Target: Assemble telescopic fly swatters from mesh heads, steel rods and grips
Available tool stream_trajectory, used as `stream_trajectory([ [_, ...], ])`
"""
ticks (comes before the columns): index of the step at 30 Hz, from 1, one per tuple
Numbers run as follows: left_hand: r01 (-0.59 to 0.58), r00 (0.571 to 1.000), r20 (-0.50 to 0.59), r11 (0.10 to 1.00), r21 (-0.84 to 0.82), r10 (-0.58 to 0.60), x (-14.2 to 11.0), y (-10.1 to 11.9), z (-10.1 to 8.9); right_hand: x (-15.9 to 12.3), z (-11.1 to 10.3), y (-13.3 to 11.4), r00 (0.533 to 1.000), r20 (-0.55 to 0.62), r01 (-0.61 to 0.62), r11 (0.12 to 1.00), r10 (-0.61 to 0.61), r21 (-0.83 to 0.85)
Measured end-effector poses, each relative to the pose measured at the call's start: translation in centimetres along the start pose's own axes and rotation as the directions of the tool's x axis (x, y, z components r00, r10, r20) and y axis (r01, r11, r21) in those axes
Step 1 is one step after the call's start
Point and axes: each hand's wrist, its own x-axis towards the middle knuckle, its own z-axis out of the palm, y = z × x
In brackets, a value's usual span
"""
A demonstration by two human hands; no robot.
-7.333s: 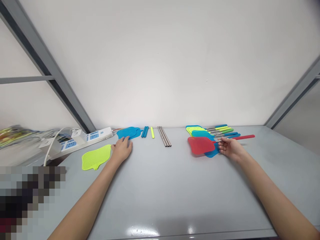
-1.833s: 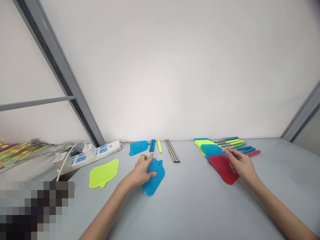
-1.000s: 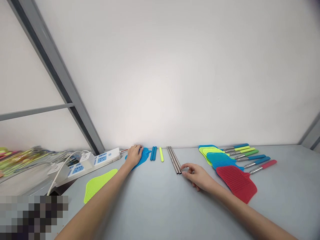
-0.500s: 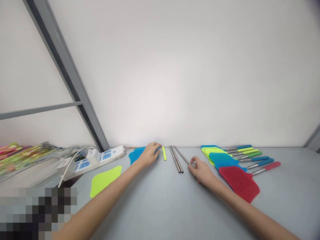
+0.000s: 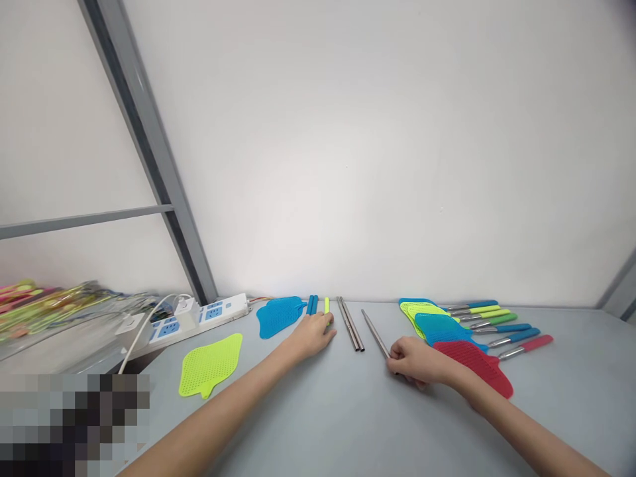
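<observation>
My right hand (image 5: 420, 362) pinches the near end of a thin metal rod (image 5: 373, 332) that lies slanted on the grey table (image 5: 318, 411). Two more metal rods (image 5: 350, 323) lie side by side just left of it. My left hand (image 5: 312, 334) rests with curled fingers over the near end of a yellow-green handle sleeve (image 5: 326, 305). Two blue sleeves (image 5: 311, 304) lie beside it. A blue swatter head (image 5: 278, 315) lies left of them, and a yellow-green head (image 5: 211, 355) lies nearer the left edge.
Several finished fly swatters (image 5: 462, 331) with coloured heads and handles fan out at the right; the red one (image 5: 479, 365) is nearest my right forearm. A white power strip (image 5: 196, 316) with a cable sits at the back left. Coloured packets (image 5: 44, 303) lie beyond the table's left edge.
My right hand has drawn one metal rod away from the other two, toward me and to the right. My left hand has shifted from the blue sleeves to the yellow-green sleeve.
</observation>
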Motion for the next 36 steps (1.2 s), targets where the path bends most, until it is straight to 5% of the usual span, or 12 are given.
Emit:
stream_trajectory([
  [3,0.018,1.0,0.021,0.998,-0.055,-0.017,-0.5,0.6,-0.3,-2.0,0.1,0.3,0.995,0.103,-0.021,0.975,-0.002,0.22],
  [7,0.049,0.998,0.042,0.99,-0.132,-0.043,-1.6,1.5,-0.7,-4.3,0.1,0.9,0.986,0.167,-0.093,0.762,-0.02,0.641],
  [12,0.079,0.996,0.064,0.972,-0.221,-0.066,-3.7,3.3,-0.9,-6.1,0.6,1.6,0.982,0.167,-0.096,0.535,-0.087,0.84],
  [17,0.166,0.983,-0.008,0.906,-0.389,-0.183,-5.8,6.2,-2.3,-6.8,1.3,1.5,0.974,0.165,-0.052,0.56,-0.154,0.827],
  [22,0.129,0.962,-0.152,0.87,-0.475,-0.225,-7.1,8.6,-3.6,-7.2,1.7,1.0,0.976,0.144,-0.02,0.599,-0.16,0.801],
  [30,0.038,0.926,-0.288,0.819,-0.573,-0.245,-8.2,9.0,-2.7,-7.5,1.8,0.4,0.992,-0.004,0.08,0.606,-0.125,0.792],
  [36,-0.003,0.937,-0.267,0.762,-0.647,-0.223,-8.3,9.4,-2.6,-7.5,1.9,0.5,0.989,-0.052,0.129,0.641,-0.137,0.756],
])
